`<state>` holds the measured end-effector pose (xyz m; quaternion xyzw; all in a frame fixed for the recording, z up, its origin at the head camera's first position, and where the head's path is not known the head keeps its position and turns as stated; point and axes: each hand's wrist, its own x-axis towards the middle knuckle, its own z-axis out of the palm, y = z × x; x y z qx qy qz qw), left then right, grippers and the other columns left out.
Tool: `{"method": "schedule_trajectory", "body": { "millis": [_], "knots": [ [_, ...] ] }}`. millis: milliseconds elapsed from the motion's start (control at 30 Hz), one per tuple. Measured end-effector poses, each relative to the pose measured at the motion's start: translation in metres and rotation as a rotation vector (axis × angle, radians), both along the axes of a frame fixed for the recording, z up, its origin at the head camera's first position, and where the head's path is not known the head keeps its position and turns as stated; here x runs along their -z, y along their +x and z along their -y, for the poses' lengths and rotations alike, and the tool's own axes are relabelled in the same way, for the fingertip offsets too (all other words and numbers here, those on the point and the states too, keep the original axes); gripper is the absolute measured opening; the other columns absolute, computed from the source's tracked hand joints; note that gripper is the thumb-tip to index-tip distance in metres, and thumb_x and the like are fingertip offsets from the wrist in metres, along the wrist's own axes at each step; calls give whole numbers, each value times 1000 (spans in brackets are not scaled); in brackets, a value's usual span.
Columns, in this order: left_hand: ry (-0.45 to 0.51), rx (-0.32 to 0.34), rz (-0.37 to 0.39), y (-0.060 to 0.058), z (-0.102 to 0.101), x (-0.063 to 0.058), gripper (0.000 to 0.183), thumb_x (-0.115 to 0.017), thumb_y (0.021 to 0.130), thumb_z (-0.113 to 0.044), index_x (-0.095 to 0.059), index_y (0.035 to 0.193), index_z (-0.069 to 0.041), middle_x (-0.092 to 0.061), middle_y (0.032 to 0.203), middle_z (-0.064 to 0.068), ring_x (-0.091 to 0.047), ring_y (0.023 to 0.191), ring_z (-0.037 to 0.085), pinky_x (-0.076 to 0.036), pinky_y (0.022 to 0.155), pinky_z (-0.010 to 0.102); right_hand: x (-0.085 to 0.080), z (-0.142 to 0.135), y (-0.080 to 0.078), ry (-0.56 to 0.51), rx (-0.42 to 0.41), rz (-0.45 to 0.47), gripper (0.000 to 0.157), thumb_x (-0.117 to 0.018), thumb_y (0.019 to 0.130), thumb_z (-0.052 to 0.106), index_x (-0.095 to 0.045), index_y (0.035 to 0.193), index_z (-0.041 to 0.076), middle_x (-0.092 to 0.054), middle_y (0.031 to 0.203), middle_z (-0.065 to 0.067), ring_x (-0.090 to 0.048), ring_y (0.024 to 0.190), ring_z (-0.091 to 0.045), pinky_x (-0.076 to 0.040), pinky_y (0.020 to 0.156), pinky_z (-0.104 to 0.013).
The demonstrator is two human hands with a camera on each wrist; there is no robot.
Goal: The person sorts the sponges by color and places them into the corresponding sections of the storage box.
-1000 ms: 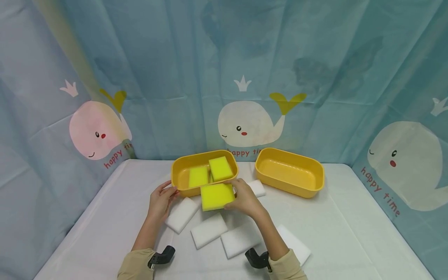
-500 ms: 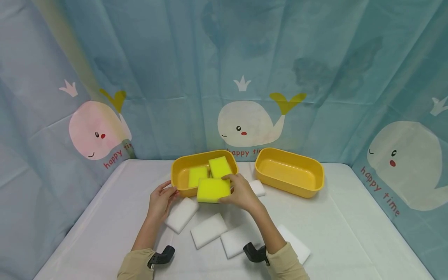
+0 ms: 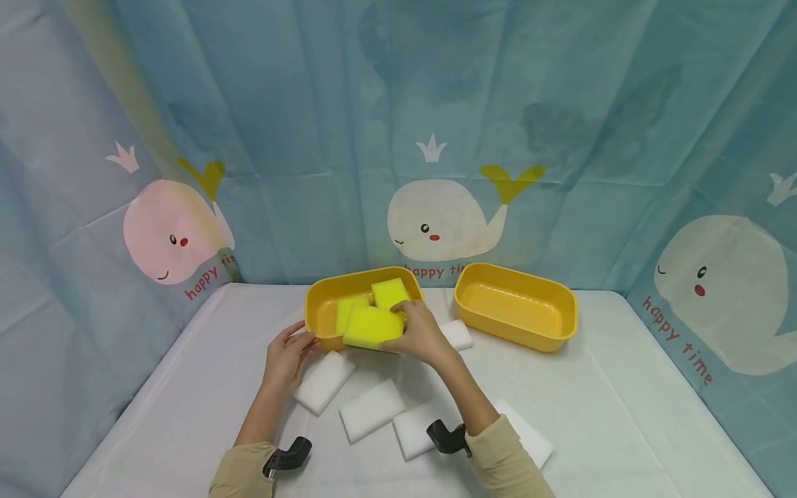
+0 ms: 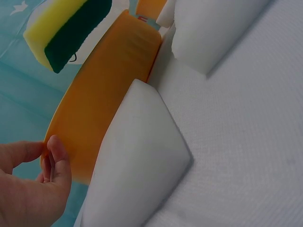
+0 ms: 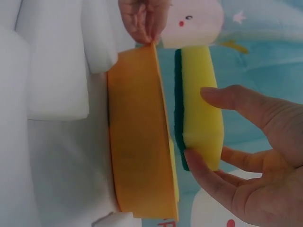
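Note:
Between the thumb and fingers of my right hand (image 3: pixel 421 333) is a yellow sponge (image 3: pixel 372 327) with a dark green scouring side, held just above the front rim of the left yellow tub (image 3: pixel 320 311). The right wrist view shows this sponge (image 5: pixel 201 109) apart from the tub wall (image 5: pixel 139 132), green side facing the tub. Two more yellow sponges lie inside, one in the middle (image 3: pixel 350 306) and one at the right (image 3: pixel 390 292). My left hand (image 3: pixel 288 360) pinches the tub's rim at its near left corner, as the left wrist view of the hand (image 4: pixel 38 179) confirms.
White sponge blocks lie on the white cloth in front of the tub, including one by my left hand (image 3: pixel 324 382) and one in the middle (image 3: pixel 372 410). Another block (image 3: pixel 457 335) sits between the tubs. A second yellow tub (image 3: pixel 515 304) stands at the right, before a whale-print curtain (image 3: pixel 311 138).
My right hand has carried the sponge up and to the left, from in front of the left tub to over its front rim. My left hand has stayed at the corner.

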<state>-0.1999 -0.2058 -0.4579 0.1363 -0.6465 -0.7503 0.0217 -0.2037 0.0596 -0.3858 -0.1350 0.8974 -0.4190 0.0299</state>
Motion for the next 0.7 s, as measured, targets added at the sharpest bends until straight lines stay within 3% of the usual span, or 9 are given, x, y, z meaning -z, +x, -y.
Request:
{"method": "schedule_trajectory", "body": {
  "millis": [300,700],
  "knots": [
    [2,6,-1,-2,1,2,59,-59,108,-5,-33,161,3,-64,100,-2,-69,83,2,-59,85,15,-2,11,-8,13,7,-24,72,-92,80,20,-58,138,-5,-56,136,-23,-56,119,-34,-51,108,-52],
    [-2,2,9,-1,1,1,58,-58,108,-5,-35,160,3,-65,102,0,-69,82,2,-59,85,15,-5,28,-19,36,10,-45,67,-91,82,26,-62,133,-6,-57,127,-20,-54,112,-29,-53,102,-47]
  ]
}}
